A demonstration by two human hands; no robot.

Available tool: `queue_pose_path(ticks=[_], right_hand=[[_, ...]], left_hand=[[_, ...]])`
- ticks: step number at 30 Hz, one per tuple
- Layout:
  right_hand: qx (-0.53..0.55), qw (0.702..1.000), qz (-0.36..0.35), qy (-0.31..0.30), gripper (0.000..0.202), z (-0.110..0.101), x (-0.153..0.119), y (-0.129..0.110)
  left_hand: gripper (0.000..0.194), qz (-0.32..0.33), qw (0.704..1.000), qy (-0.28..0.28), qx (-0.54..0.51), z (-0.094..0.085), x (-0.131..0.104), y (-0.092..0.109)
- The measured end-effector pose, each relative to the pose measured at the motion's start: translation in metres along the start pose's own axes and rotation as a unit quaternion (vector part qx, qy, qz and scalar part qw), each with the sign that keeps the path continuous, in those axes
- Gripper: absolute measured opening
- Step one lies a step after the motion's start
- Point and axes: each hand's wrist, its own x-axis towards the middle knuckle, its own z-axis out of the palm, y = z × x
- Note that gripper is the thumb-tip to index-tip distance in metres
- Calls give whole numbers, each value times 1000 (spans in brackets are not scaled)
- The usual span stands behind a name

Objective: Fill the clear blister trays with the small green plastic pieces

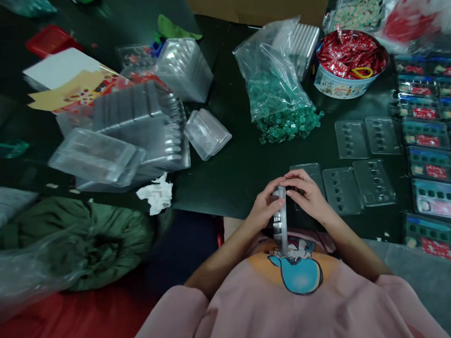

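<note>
Close to my body, at the table's front edge, my left hand (266, 207) grips a small stack of clear plastic trays (281, 219) held on edge. My right hand (306, 191) has its fingertips at the upper end of the same trays. To the right lie several single clear trays with small moulded pockets, one of them a front tray (342, 190) and another a rear tray (350, 138). My right forearm partly covers the nearest one.
Farther back are a bag of green plastic pieces (282, 98) and a round tin (345, 86) of red packets. Filled trays (428, 162) line the right side. Large tray stacks (141, 123) and a crumpled tissue (156, 193) are at left. A cardboard box (260, 2) stands behind.
</note>
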Motion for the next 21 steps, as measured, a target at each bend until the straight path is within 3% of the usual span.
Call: queue_pose_path(ticks=[4, 9, 13, 16, 19, 21], right_hand=[[33, 999, 33, -25, 28, 1, -3, -7], [103, 980, 143, -91, 81, 20, -14, -19], [100, 978, 179, 20, 68, 25, -16, -8], [211, 957, 183, 79, 67, 30, -15, 0], [305, 927, 206, 73, 69, 44, -18, 2], [312, 921, 223, 67, 67, 54, -24, 3]], left_hand=[[52, 1, 1000, 23, 7, 2, 1, 4], [52, -24, 990, 133, 34, -13, 10, 8], [59, 46, 983, 167, -56, -34, 21, 23], [71, 49, 982, 94, -155, -35, 26, 39], [83, 5, 979, -6, -203, -22, 22, 43], [85, -7, 977, -30, -212, -11, 15, 37]])
